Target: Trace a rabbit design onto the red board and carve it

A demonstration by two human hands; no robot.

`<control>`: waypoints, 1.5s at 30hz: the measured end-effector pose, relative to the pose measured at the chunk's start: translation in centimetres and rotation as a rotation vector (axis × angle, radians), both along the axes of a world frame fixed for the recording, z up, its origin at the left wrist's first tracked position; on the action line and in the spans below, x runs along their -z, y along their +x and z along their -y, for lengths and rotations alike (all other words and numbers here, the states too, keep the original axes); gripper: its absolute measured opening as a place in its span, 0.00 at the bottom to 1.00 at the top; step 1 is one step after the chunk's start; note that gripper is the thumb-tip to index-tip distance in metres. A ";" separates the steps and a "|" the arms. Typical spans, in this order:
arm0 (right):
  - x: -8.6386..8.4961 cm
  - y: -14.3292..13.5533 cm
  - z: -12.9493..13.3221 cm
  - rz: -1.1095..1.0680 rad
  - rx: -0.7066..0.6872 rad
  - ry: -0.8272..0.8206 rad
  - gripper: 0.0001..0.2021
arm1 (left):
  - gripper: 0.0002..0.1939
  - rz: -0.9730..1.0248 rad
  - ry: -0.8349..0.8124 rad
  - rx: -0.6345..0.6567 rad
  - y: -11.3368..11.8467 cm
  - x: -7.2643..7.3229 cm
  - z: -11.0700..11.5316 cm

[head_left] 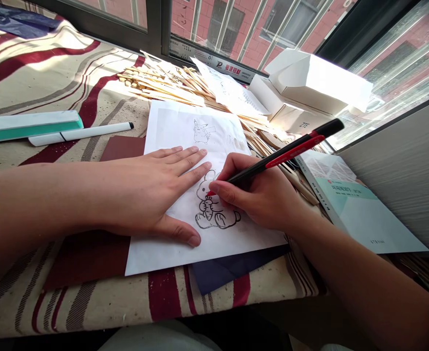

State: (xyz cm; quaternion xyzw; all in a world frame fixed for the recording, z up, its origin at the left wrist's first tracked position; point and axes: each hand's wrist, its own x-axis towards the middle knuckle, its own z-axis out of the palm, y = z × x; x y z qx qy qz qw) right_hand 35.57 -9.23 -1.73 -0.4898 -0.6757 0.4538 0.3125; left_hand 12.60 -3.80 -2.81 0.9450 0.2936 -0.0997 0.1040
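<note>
A white sheet of paper [159,253] lies at a slant in front of me. My left hand [163,187] rests flat on its left part, fingers spread and thumb apart. In my right hand [258,195] is a black and red pen [290,150], its red tip touching a line drawing of a rabbit-like animal [217,214] holding a carrot. The fingers hide part of that drawing's right side. Higher on the same sheet is a smaller drawing of a Pikachu-like figure [201,131].
Under the paper are a brown folder [90,258] and dark blue sheet [236,270]. A white marker [101,130] and green-white case [31,124] lie left. Wooden sticks [163,80], white boxes [316,87] and a book [360,204] stand behind and right, by the window.
</note>
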 end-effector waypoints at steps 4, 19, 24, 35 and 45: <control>0.0 0.0 0.0 0.019 0.001 0.041 0.16 | 0.67 -0.007 0.002 0.010 0.0 -0.1 0.0; -0.1 -0.1 0.0 0.016 0.017 -0.009 0.15 | 0.67 -0.003 -0.010 0.000 0.2 -0.3 0.1; -0.2 0.0 0.0 0.054 0.023 0.007 0.17 | 0.66 0.034 -0.019 0.013 0.1 -0.2 0.1; -0.3 0.0 -0.1 0.071 -0.003 0.076 0.17 | 0.67 0.020 -0.025 -0.002 0.1 -0.3 0.1; -0.2 0.2 0.0 0.040 -0.041 0.050 0.16 | 0.68 -0.036 0.000 0.010 0.2 -0.6 0.2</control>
